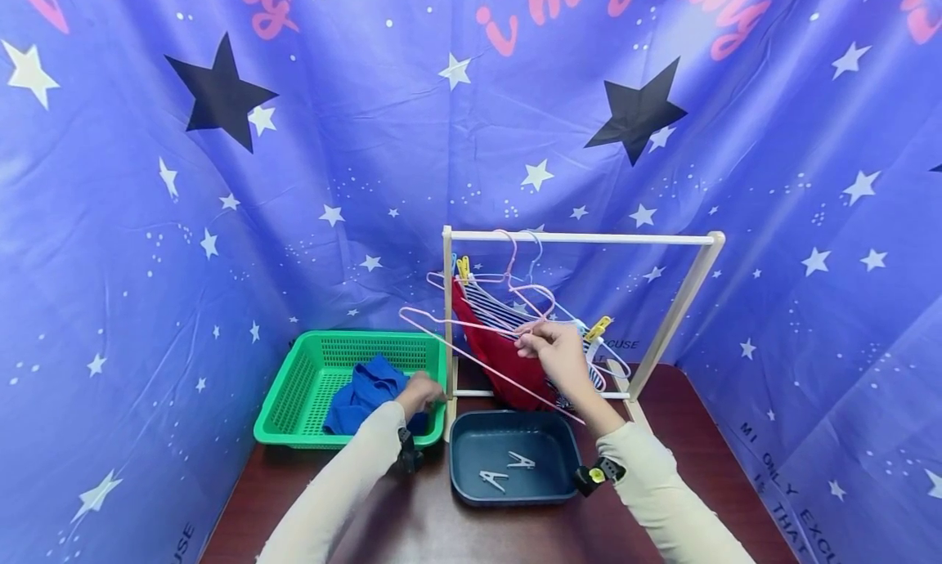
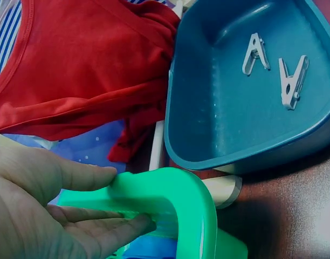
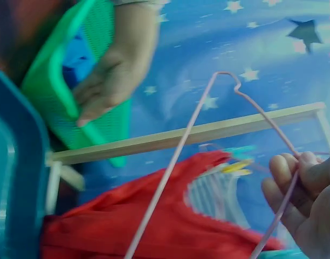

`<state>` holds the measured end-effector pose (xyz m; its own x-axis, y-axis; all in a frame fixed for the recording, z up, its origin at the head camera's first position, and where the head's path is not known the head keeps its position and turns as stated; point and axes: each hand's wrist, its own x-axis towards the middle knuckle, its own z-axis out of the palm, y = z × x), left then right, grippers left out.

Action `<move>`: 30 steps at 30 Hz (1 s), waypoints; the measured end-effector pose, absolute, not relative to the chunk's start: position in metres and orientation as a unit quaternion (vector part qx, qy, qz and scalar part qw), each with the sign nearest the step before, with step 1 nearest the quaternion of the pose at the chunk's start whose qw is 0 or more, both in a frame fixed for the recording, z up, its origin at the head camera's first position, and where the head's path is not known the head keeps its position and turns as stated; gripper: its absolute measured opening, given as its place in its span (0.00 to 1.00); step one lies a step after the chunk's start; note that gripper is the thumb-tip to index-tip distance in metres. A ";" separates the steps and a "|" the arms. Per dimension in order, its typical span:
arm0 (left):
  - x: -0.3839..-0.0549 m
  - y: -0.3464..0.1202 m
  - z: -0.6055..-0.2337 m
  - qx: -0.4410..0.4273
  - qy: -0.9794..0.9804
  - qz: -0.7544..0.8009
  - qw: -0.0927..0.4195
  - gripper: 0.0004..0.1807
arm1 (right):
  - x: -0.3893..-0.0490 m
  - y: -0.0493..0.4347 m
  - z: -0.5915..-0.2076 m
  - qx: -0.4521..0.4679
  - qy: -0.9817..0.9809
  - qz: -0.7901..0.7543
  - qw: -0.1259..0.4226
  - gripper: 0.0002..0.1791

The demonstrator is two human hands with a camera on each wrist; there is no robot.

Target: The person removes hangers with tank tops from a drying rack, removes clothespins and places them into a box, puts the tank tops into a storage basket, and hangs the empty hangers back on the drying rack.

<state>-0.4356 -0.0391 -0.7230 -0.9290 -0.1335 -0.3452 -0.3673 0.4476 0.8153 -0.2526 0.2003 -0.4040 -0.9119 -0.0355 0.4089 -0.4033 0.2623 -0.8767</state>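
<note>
With thumb and fingertips my right hand (image 1: 562,355) pinches a bare pink wire hanger (image 3: 177,159) near its hook, holding it tilted in front of the rack. My left hand (image 1: 421,391) grips the right rim of a green perforated basket (image 1: 309,442); in the left wrist view the thumb lies over the rim and the fingers reach beneath it. Inside the basket lies a crumpled blue cloth (image 1: 368,388). Behind the pink hanger, a red garment (image 2: 89,70) and a striped one (image 1: 489,304) hang on the rack on hangers, with yellow clothespins (image 1: 464,269) at their shoulders.
A small rack (image 1: 633,239) of pale wood and white bars stands at the back of the brown table (image 1: 412,515). In front of it sits a dark blue tray (image 1: 482,441) holding two grey clothespins (image 2: 291,83). A starry blue curtain (image 1: 353,163) surrounds the table.
</note>
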 end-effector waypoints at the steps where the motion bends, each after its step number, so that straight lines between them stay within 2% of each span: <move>1: -0.415 -0.037 -0.692 -0.149 0.841 0.506 0.118 0.23 | -0.251 0.201 -0.397 0.140 -0.781 0.589 0.154 0.07; 3: -0.376 -0.032 -0.632 -0.154 0.842 0.501 0.130 0.23 | -0.247 0.204 -0.382 0.142 -0.785 0.583 0.156 0.07; 5: -0.345 -0.029 -0.588 -0.155 0.843 0.498 0.134 0.23 | -0.243 0.206 -0.368 0.141 -0.789 0.576 0.160 0.07; 7: -0.325 -0.026 -0.558 -0.162 0.841 0.499 0.132 0.23 | -0.238 0.209 -0.356 0.142 -0.793 0.570 0.163 0.08; 9: -0.312 -0.025 -0.544 -0.159 0.841 0.501 0.129 0.22 | -0.234 0.213 -0.344 0.144 -0.794 0.566 0.167 0.08; 21: -0.316 -0.029 -0.547 -0.164 0.836 0.504 0.142 0.17 | -0.226 0.249 -0.284 0.177 -0.764 0.581 0.220 0.08; 26: -0.313 -0.029 -0.547 -0.150 0.843 0.497 0.141 0.13 | -0.227 0.268 -0.263 0.192 -0.734 0.602 0.250 0.04; 30: -0.309 -0.027 -0.545 -0.133 0.852 0.489 0.134 0.11 | -0.229 0.285 -0.252 0.198 -0.697 0.634 0.272 0.11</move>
<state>-0.3090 -0.0271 -0.5452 -0.9283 -0.0960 -0.3592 -0.3586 0.4862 0.7969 -0.2294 0.2851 -0.2516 -0.7742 0.0690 0.6291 -0.6198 0.1184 -0.7758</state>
